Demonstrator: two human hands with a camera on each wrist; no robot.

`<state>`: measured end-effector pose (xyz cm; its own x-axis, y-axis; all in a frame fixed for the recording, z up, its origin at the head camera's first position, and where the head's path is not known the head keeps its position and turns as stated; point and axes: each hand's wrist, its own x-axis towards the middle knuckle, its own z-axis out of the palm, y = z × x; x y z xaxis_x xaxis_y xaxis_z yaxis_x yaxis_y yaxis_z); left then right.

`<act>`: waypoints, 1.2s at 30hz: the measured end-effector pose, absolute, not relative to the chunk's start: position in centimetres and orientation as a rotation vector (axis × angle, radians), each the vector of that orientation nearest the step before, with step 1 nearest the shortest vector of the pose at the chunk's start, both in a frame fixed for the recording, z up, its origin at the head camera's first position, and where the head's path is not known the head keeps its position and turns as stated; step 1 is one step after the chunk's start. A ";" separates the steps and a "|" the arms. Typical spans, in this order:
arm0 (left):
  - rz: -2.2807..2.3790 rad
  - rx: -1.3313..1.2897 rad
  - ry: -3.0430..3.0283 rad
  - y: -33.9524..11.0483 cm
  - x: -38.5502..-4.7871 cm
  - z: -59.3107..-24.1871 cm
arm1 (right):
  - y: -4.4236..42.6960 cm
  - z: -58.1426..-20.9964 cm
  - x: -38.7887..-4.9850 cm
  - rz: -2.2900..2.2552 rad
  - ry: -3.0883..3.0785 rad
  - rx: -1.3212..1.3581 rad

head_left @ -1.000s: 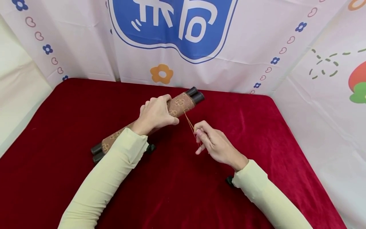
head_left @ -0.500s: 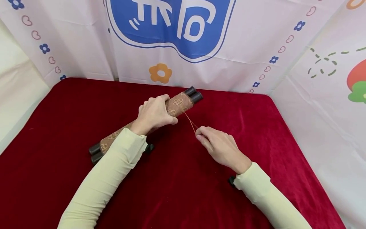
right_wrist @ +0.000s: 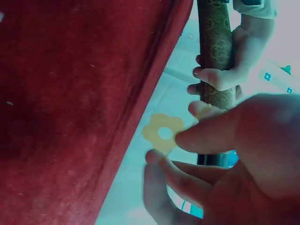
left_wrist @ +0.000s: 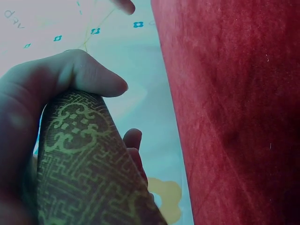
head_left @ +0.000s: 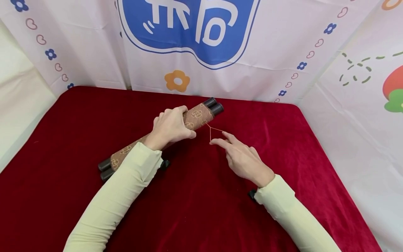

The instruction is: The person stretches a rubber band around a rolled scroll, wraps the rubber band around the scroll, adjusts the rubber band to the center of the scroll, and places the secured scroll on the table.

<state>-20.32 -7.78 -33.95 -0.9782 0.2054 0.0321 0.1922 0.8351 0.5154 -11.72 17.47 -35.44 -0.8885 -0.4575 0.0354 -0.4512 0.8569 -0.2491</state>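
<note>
Scroll (head_left: 198, 114) hides partly beneath the gripping left hand (head_left: 171, 126); the right hand (head_left: 244, 157), spread, stretches a faint cord (head_left: 210, 134).

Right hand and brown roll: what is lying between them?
In the head view, a thin orange cord stretches between the right hand and brown roll, with red cloth behind.

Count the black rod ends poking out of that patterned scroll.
4 black rod ends: two at the far right of the scroll, two at its near left, beside the sleeve. Any underneath would be hidden.
</note>
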 end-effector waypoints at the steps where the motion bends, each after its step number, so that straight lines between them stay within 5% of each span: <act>1: 0.833 0.328 2.986 -7.8 -20.3 -34.0 | 17.5 -35.3 -11.8 -0.384 2.988 -0.753; 13: 0.687 0.408 2.939 -7.2 -20.1 -33.7 | 17.7 -34.9 -12.9 -0.823 2.598 -1.044; 36: 0.590 0.561 3.008 -5.7 -19.9 -35.7 | 17.8 -36.0 -13.0 -1.200 2.542 -0.656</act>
